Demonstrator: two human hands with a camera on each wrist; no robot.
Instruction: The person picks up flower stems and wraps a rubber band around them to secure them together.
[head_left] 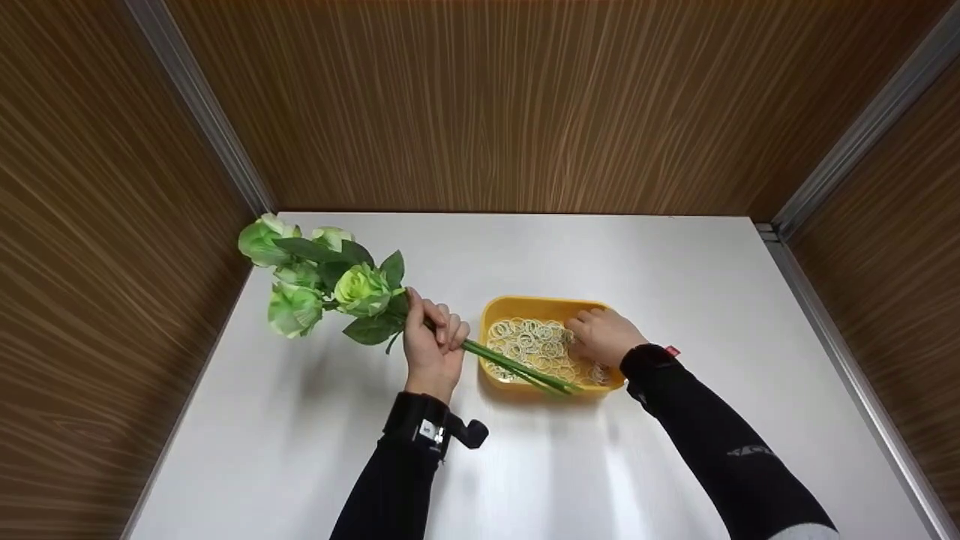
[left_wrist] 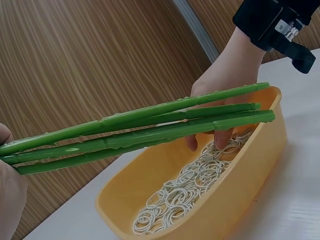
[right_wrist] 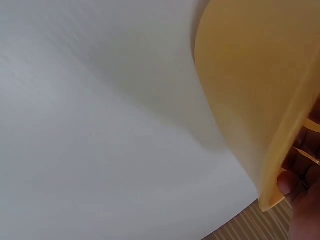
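Observation:
My left hand (head_left: 433,339) grips the stems of a bunch of artificial green flowers (head_left: 315,281) just below the leaves. In the left wrist view a bit of that hand (left_wrist: 7,192) shows at the left edge. The green stems (left_wrist: 140,131) reach out over a yellow tray (head_left: 525,306) that holds several pale rubber bands (left_wrist: 182,196). My right hand (head_left: 600,336) is inside the tray. Its fingertips (left_wrist: 223,138) point down onto the bands, with the thumb held apart; no band is plainly pinched. The right wrist view shows only the tray's outer wall (right_wrist: 250,90) and a fingertip (right_wrist: 292,184).
The tray (left_wrist: 250,195) stands on a white table (head_left: 675,285) enclosed by brown wood-grain walls (head_left: 525,105) at the back and both sides. Bare tabletop (right_wrist: 100,130) lies around the tray.

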